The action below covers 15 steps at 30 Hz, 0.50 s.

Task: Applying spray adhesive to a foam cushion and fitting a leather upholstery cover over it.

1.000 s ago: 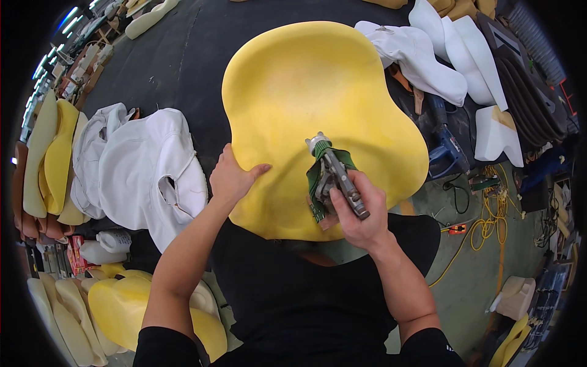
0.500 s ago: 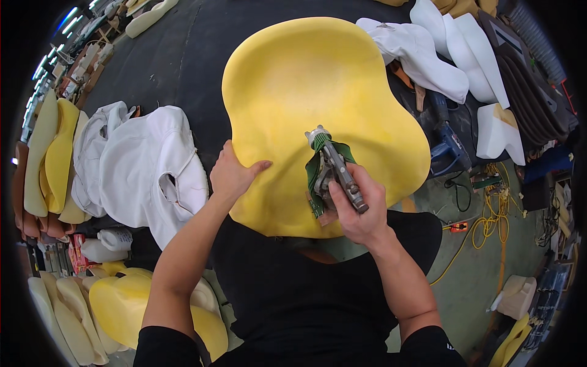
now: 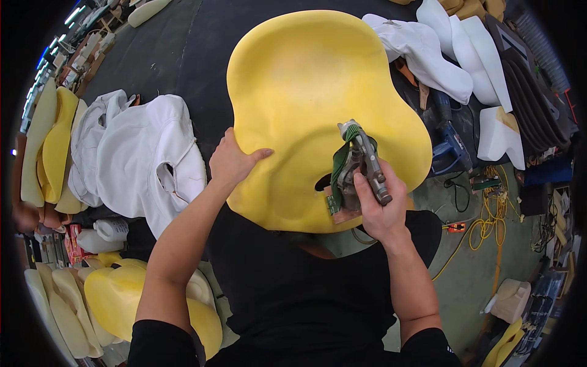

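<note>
A large yellow moulded foam seat cushion (image 3: 312, 79) lies in front of me, its wide hollow at the far end. My left hand (image 3: 235, 160) holds its left edge, thumb on top and the other fingers along the side, partly hidden. In my right hand (image 3: 385, 205) is a metal spray gun (image 3: 367, 159) with a green strap wrapped round it. The gun is over the right front part of the foam, its nozzle pointing away from me. Beside the gun a dark slot (image 3: 323, 182) shows in the foam.
White covers (image 3: 143, 156) lie left on the black table (image 3: 202, 61); another white cover (image 3: 422, 55) and white foam pieces (image 3: 483, 55) lie far right. A blue power tool (image 3: 449, 147) sits right of the cushion. Yellow cable (image 3: 486, 226) coils on the floor. More yellow foam (image 3: 116, 300) stands lower left.
My right hand has moved the spray gun to the right, uncovering the dark slot in the foam. My left hand stays on the left edge.
</note>
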Each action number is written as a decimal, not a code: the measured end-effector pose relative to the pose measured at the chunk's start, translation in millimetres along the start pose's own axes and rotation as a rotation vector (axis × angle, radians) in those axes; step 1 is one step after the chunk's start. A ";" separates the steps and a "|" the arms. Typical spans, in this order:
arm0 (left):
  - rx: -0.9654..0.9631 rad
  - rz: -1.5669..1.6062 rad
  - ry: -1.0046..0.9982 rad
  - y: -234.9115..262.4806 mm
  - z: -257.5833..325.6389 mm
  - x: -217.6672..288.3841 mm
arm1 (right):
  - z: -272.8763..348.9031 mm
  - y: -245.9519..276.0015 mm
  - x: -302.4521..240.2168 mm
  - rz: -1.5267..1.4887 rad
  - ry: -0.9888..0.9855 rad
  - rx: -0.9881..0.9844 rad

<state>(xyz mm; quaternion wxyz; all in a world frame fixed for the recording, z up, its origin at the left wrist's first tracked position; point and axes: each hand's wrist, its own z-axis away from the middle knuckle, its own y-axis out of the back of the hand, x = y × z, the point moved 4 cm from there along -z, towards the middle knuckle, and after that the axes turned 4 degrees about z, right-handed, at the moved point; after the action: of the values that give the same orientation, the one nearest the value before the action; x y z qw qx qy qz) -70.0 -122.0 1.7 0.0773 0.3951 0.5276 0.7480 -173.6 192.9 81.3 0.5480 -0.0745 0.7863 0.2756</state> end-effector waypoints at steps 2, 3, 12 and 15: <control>-0.006 -0.011 0.006 -0.6 1.3 0.4 | -0.3 1.1 3.8 0.071 0.014 -0.011; 0.000 -0.006 -0.002 -1.2 2.4 -0.2 | -0.2 1.3 2.5 0.070 0.013 -0.011; 0.015 -0.002 -0.023 -4.0 4.9 -2.0 | 0.6 -4.6 -2.4 0.051 -0.077 -0.040; 0.015 0.002 -0.022 -3.7 4.6 -1.9 | -0.6 -6.6 -2.4 0.098 -0.007 -0.016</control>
<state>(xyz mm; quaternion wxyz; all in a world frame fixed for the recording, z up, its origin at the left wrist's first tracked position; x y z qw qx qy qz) -66.7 -118.0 -1.7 0.0795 0.4045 0.5317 0.7399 -170.4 186.7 81.3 0.5357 -0.0393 0.7849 0.3089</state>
